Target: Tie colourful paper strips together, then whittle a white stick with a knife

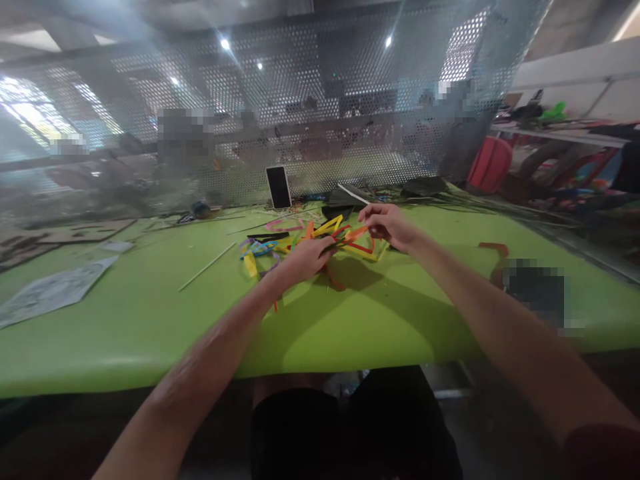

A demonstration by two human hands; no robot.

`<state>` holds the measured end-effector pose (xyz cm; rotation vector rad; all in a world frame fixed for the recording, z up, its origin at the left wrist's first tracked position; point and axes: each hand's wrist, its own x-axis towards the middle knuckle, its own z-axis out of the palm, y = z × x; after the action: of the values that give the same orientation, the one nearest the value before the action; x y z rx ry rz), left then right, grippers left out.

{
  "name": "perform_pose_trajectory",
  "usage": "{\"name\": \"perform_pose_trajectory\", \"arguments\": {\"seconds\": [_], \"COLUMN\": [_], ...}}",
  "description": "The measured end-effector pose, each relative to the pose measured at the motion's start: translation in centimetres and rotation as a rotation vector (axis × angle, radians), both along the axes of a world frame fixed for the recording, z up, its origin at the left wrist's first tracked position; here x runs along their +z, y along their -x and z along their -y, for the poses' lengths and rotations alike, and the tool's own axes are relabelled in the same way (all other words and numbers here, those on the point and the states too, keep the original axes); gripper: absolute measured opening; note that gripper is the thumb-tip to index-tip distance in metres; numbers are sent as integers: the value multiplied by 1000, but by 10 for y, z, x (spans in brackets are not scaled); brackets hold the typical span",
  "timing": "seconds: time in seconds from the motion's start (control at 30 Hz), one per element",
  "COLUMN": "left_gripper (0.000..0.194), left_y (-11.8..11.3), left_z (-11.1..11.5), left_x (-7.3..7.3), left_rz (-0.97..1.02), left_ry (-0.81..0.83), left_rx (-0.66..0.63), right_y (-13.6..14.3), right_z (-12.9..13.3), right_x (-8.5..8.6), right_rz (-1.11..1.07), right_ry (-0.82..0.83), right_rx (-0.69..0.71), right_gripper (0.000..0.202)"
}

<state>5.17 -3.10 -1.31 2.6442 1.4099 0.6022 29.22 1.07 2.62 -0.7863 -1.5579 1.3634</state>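
Colourful flat strips point(250, 265) in yellow, blue, purple, red, orange and black lie in a loose, bent tangle on the green tabletop. My left hand point(309, 259) is low over the pile, its fingers closed and pointing right around something I cannot make out among the strips. Just right of it, my right hand point(389, 225) is raised slightly, thumb and fingers pinching an orange strip point(356, 234). That strip runs left toward my left fingertips. A reddish strip point(334, 279) hangs below my left hand.
A thin pale stick point(207, 267) and a printed sheet point(55, 290) lie left on the green table point(165, 333). A phone point(279, 187) leans upright at the back before a perforated metal screen point(320, 127). Dark scraps point(425, 187) lie behind my right hand; an orange-red strip point(494, 247) lies right.
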Motion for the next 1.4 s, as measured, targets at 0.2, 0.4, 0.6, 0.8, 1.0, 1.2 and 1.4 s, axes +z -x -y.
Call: {"name": "perform_pose_trajectory", "arguments": {"seconds": [0.2, 0.4, 0.6, 0.8, 1.0, 1.2, 1.4], "left_gripper": [47, 46, 52, 59, 58, 50, 42], "left_y": [2, 4, 6, 8, 12, 8, 5], "left_z": [2, 0, 1, -2, -7, -2, 2], "left_x": [0, 3, 6, 6, 3, 4, 7], "left_rz": [98, 79, 82, 78, 53, 37, 57], "left_ry": [-53, -48, -26, -4, -22, -24, -11], "left_rx": [-46, -3, 22, 93, 101, 43, -33], "right_y": [4, 2, 0, -12, -23, -14, -11], "right_z": [1, 0, -1, -8, -17, -14, -11], "right_x": [-3, -2, 1, 6, 6, 1, -1], "right_rz": [7, -17, -20, -79, -128, -65, -16], "right_ry": [-9, -8, -4, -8, -33, 2, 10], "right_rx": [31, 21, -13, -77, -127, -111, -59], "right_gripper": [8, 7, 8, 10, 9, 10, 8]}}
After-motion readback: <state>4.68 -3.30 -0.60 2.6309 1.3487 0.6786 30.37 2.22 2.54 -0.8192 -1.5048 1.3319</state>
